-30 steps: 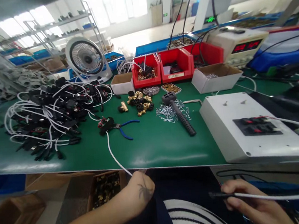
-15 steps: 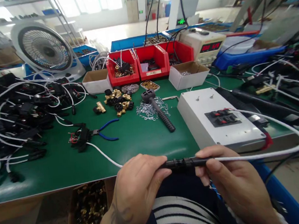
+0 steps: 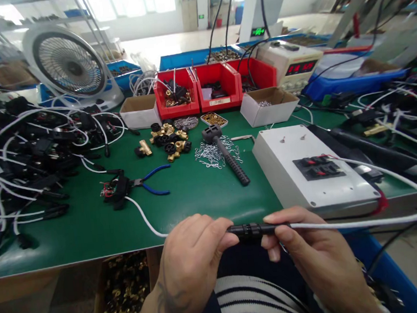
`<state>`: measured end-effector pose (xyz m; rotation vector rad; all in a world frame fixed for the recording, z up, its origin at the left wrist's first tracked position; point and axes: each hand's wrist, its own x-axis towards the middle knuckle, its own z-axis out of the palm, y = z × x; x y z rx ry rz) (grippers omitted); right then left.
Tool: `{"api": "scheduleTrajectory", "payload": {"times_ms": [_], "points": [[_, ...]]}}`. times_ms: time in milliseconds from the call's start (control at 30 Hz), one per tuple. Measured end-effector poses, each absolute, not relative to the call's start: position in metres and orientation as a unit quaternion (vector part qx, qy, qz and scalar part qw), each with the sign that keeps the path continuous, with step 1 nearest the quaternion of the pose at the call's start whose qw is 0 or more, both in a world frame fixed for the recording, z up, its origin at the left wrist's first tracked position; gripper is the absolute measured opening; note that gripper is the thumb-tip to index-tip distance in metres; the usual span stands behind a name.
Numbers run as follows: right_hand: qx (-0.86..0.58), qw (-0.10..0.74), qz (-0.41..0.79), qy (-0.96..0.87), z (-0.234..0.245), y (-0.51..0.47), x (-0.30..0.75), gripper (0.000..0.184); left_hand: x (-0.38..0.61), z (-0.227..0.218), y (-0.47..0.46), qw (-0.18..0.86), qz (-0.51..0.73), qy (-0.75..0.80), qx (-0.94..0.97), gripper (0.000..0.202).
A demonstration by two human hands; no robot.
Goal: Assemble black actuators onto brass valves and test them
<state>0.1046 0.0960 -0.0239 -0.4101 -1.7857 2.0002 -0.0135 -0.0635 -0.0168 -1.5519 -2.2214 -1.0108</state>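
My left hand (image 3: 193, 249) and my right hand (image 3: 306, 250) are both closed on a black cable connector (image 3: 250, 230) held level just in front of the bench edge. A white cable (image 3: 384, 219) runs from its right end, loops round and goes back to the terminals on the white test box (image 3: 313, 171). Another white cable (image 3: 144, 217) leaves my left hand and leads across the green mat to a small black part (image 3: 118, 190) lying beside blue-handled pliers (image 3: 152, 180).
A heap of black connectors with white cables (image 3: 20, 155) fills the left of the green bench (image 3: 197, 197). Brass fittings (image 3: 168, 141), wire clips (image 3: 211, 153), a black hammer (image 3: 229, 159), red bins (image 3: 195, 91), cardboard boxes, a fan (image 3: 69, 66) and a power supply (image 3: 293, 62) stand behind. A box of brass parts (image 3: 127, 287) sits under the bench.
Both hands rose from below the bench edge and came together; the two cable ends, held apart a second ago, are now joined at the black connector. The view also shifted right.
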Motion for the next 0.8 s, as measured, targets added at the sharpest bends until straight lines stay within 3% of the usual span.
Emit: {"api": "scheduleTrajectory", "payload": {"times_ms": [133,200,267,333,400,467,600,667,733,800], "points": [[-0.157,0.184,0.695,-0.677,-0.04,0.096,0.104,0.019,-0.014,-0.024,-0.063,0.054,-0.337,-0.762,-0.55,0.039],[-0.16,0.102,0.67,-0.718,-0.05,0.099,0.108,0.04,-0.025,-0.03,-0.067,0.044,-0.348,-0.781,-0.517,0.037],[-0.133,-0.022,0.622,-0.772,-0.056,0.105,0.115,0.054,-0.045,-0.037,-0.079,0.108,-0.364,-0.83,-0.41,0.04],[-0.067,-0.136,0.556,-0.818,-0.052,0.113,0.124,0.044,-0.074,-0.045,-0.095,0.195,-0.342,-0.889,-0.232,0.048],[0.01,-0.198,0.51,-0.837,-0.036,0.126,0.131,0.02,-0.104,-0.054,-0.111,0.197,-0.29,-0.935,-0.052,0.063],[0.035,-0.155,0.499,-0.852,-0.011,0.142,0.13,0.013,-0.129,-0.063,-0.123,0.169,-0.288,-0.943,-0.009,0.073],[-0.098,0.157,0.386,-0.904,0.034,0.19,0.1,0.022,-0.148,-0.068,-0.131,0.128,-0.311,-0.942,-0.006,0.069],[-0.199,0.264,0.288,-0.899,0.041,0.216,0.074,0.02,-0.142,-0.066,-0.128,0.147,-0.342,-0.928,-0.019,0.071],[-0.239,0.285,0.26,-0.891,0.038,0.237,0.049,0.024,-0.128,-0.064,-0.122,0.163,-0.381,-0.909,-0.05,0.077],[-0.242,0.251,0.267,-0.899,0.029,0.25,0.029,0.024,-0.108,-0.062,-0.111,0.14,-0.437,-0.881,-0.116,0.079]]}}
